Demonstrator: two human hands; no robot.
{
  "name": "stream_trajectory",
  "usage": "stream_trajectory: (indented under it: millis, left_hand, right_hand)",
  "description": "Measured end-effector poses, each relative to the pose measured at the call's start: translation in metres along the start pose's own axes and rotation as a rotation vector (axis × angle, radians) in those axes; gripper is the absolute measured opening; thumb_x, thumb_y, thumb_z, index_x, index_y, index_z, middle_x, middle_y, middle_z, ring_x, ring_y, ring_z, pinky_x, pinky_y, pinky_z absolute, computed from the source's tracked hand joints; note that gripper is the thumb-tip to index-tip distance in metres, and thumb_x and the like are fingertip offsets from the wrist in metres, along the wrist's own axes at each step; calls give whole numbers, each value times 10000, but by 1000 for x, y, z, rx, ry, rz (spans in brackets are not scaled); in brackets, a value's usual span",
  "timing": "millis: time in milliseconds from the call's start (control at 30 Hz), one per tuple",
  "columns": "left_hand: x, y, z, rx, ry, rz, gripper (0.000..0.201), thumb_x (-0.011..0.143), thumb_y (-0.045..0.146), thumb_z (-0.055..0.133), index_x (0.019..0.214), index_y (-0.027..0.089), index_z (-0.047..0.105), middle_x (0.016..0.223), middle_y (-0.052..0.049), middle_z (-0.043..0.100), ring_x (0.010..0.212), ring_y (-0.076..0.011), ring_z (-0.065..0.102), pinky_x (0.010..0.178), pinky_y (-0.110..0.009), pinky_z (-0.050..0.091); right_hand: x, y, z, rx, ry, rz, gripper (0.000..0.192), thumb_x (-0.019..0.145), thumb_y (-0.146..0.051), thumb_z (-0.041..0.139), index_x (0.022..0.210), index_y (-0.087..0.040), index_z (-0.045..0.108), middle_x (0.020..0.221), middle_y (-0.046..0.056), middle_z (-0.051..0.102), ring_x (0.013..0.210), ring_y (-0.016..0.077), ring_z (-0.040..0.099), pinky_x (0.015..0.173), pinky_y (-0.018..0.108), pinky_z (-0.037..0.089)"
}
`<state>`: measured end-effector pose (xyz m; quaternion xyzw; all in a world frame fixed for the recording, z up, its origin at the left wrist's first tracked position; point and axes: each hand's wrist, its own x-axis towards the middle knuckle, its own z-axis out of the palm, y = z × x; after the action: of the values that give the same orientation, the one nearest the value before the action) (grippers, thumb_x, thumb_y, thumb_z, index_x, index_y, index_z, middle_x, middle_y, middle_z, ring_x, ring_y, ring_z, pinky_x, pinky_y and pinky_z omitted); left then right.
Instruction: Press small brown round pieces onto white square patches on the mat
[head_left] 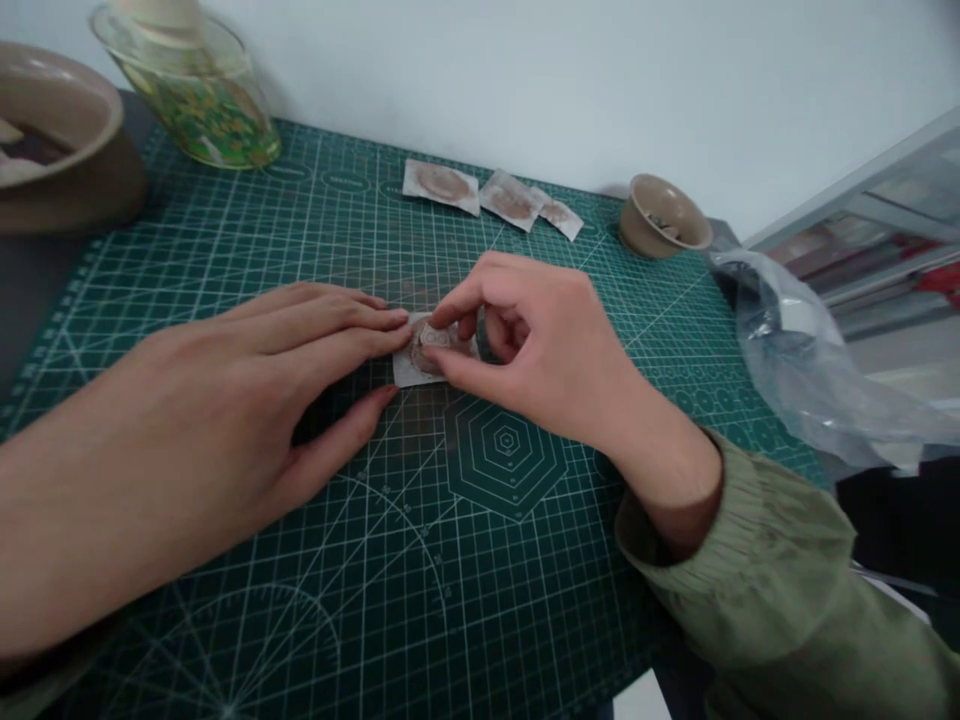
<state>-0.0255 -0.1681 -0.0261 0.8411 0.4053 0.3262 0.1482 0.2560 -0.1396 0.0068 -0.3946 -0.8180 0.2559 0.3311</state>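
Left hand (pixel 247 400) flat and open, fingertips pressing the edge of a small white square packet with a brownish disc (pixel 421 358) on the green gridded cutting mat (pixel 375 560). Right hand (pixel 540 350) curled, thumb and forefinger pinching that packet's top. Three similar packets (pixel 491 195) lying well apart, farther back.

1. A green cutting mat (pixel 480 600) covers the counter under the grip.
2. Three flat packets (pixel 491 198) lie in a row beyond the grip, well apart from it.
3. A small tan bowl (pixel 664 215) stands beyond and right of the grip.
4. A glass jar (pixel 195 85) leans far beyond-left.
5. A larger brown bowl (pixel 56 140) sits at the far left.
6. A clear plastic bag (pixel 810 350) lies right of the grip.
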Motion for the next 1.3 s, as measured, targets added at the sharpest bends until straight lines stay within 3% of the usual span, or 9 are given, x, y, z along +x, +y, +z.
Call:
stream_trajectory:
  millis: [67,167,233,367,467,667,933,1300]
  left_hand:
    - [2,0,-3,128,-86,108,424,1195,453,646,1567,317,797,1555,-16,836,1436,-322,803,1293,-534,667]
    - [8,7,-8,119,-37,117,466,1186,471,651,1608,302,754,1539,-67,826,1351,-320,838,1229,-464,703]
    - [11,14,-10,66,30,103,445,1180,454,689,1595,305,740,1499,-64,839,1299,-286,856,1169,-396,721]
    - [16,25,-13,-53,110,84,184,1178,388,759,1340,312,802,1233,7,902,1038,-188,881,966,-275,732]
    - [16,29,-15,-109,137,71,105,1153,349,806,1251,316,825,1115,44,904,925,-152,867,919,-248,728]
    - [14,30,-18,-155,167,76,56,1131,298,842,1183,292,823,1083,39,900,921,-138,873,871,-224,720]
    - [16,33,-16,-206,228,60,100,1099,271,864,1187,313,842,1061,37,914,888,-166,885,827,-273,757]
    - [13,33,-16,-206,237,61,72,1107,275,860,1166,311,838,1053,43,912,879,-157,880,826,-268,751]
  right_hand:
    - [-1,-5,1,169,28,116,211,980,-353,1004,1031,-206,861,890,-1,811,687,140,673,704,325,596]
    - [-1,-11,2,410,20,256,363,891,-441,1096,1015,-214,842,748,-28,760,594,135,643,547,278,519]
    - [0,-13,2,548,-11,260,394,820,-363,1139,1002,-209,826,749,-32,761,601,132,670,524,247,519]
    - [0,-11,4,726,-91,230,407,779,-192,1126,1045,-205,818,793,-38,784,631,127,717,541,210,558]
    - [-1,-9,6,774,-121,199,413,792,-134,1106,1081,-206,819,809,-42,800,627,115,727,558,192,580]
    - [-4,-2,7,796,-102,121,491,787,-86,1121,1168,-222,842,1021,9,895,638,98,758,561,177,592]
    - [-5,-2,9,803,-99,128,453,837,-245,1156,1169,-237,847,796,-43,813,559,146,779,506,222,596]
    - [-5,-4,9,866,-77,108,466,806,-101,1141,1161,-230,868,893,-16,890,567,129,807,511,184,610]
